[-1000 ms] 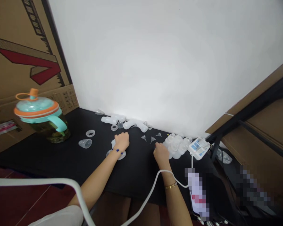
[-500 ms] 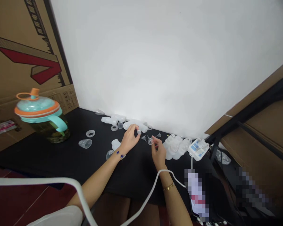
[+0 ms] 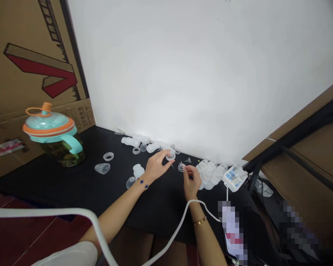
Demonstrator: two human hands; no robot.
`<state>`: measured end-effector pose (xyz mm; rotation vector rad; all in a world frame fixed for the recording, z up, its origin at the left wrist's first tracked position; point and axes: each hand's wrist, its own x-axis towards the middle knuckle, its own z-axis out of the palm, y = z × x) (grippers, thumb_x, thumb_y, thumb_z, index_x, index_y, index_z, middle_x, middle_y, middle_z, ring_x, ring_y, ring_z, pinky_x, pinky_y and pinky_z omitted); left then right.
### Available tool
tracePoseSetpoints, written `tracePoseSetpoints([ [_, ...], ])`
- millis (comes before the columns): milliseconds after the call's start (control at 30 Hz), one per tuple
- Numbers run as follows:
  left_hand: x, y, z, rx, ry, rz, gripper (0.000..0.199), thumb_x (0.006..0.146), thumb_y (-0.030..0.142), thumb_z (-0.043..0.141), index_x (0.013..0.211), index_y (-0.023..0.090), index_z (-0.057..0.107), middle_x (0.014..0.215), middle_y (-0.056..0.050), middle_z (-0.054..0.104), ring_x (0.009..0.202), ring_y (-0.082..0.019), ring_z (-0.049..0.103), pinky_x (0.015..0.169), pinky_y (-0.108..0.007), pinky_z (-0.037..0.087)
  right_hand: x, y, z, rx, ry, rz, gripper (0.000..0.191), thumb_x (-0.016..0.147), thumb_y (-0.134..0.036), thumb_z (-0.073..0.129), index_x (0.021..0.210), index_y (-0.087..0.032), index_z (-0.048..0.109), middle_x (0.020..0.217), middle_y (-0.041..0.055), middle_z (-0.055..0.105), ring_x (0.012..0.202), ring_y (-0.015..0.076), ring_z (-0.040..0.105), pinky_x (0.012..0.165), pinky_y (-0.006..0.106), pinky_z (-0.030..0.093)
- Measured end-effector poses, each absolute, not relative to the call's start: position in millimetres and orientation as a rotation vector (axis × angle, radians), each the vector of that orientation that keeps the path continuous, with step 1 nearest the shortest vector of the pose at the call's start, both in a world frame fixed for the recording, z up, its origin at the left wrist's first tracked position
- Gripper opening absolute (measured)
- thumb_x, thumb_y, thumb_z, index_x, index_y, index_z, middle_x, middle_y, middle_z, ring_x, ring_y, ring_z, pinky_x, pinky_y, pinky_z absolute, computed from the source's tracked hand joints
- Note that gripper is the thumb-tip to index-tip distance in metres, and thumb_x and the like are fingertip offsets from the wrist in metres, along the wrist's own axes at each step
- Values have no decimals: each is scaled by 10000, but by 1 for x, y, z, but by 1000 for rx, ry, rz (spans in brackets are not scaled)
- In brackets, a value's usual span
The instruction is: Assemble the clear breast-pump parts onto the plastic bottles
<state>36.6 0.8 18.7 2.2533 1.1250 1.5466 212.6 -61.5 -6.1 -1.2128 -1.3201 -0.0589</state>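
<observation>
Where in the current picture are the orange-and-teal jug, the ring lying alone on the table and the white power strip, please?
Jug [image 3: 54, 129]: head view, on its lid's orange rim.
Ring [image 3: 104, 158]: head view, on its band.
Power strip [image 3: 229, 183]: head view, on its white casing.

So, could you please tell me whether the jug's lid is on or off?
On: the domed lid sits over the top of the jug.
</observation>
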Motion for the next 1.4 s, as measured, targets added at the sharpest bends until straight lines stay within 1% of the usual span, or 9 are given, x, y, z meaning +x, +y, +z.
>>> tracePoseSetpoints([
  [167,36,1,18,2193,1223,1403,426,944,397,655,1336,241,595,1319,-86,693,1155,-259,684,1033,-384,534,214,-61,-8,-1254,-1311,-43,253,973,-396,625,878,-176,708,812,47,684,670,145,598,604,255,500],
  [267,36,1,18,2204,1183,1413,449,963,381,632,1390,252,581,1355,-87,676,1197,-263,664,1057,-398,524,214,-61,-7,-1254,-1317,-44,258,975,-399,623,896,-174,721,815,50,693,675,147,603,614,258,502],
  [433,35,2,18,2255,1087,1476,386,987,334,591,1364,257,607,1359,-64,677,1222,-241,651,1060,-381,525,213,-62,-5,-1244,-1325,-47,251,979,-389,618,927,-173,735,825,52,704,685,147,614,623,256,505],
  [567,35,1,19,2165,1082,1462,384,964,294,611,1346,255,610,1371,-64,669,1100,-224,698,990,-365,561,213,-62,-6,-1248,-1338,-44,259,989,-390,600,954,-171,733,840,57,705,699,152,620,632,261,511],
  [667,35,0,23,1997,1029,1445,410,909,352,694,1298,241,631,1328,-75,690,1014,-219,718,880,-337,597,213,-63,-5,-1252,-1344,-45,262,993,-391,590,961,-172,730,857,63,706,707,155,620,636,268,513],
  [767,35,0,29,1811,949,1392,427,846,434,754,1203,215,673,1208,-81,739,1010,-237,724,797,-309,604,213,-64,-3,-1234,-1346,-50,232,986,-374,603,955,-181,727,878,64,703,699,149,611,624,267,509],
  [967,34,2,34,1597,836,1274,430,831,487,734,1132,181,711,1094,-102,763,993,-255,726,712,-280,573,213,-63,-1,-1191,-1364,-80,193,975,-347,619,964,-186,725,905,66,703,681,142,613,587,268,515],
  [1233,36,4,31,1476,701,1185,494,822,502,754,1166,152,696,1041,-110,768,871,-214,717,656,-253,532,212,-62,-7,-1168,-1436,-95,161,979,-309,626,957,-184,725,932,76,727,698,142,636,561,253,514],
  [1400,38,3,29,1497,645,1120,481,813,468,781,1168,157,689,1087,-117,758,915,-218,713,686,-253,533,210,-62,-7,-1186,-1488,-109,189,984,-327,609,952,-184,729,912,78,733,692,149,642,561,264,520],
])
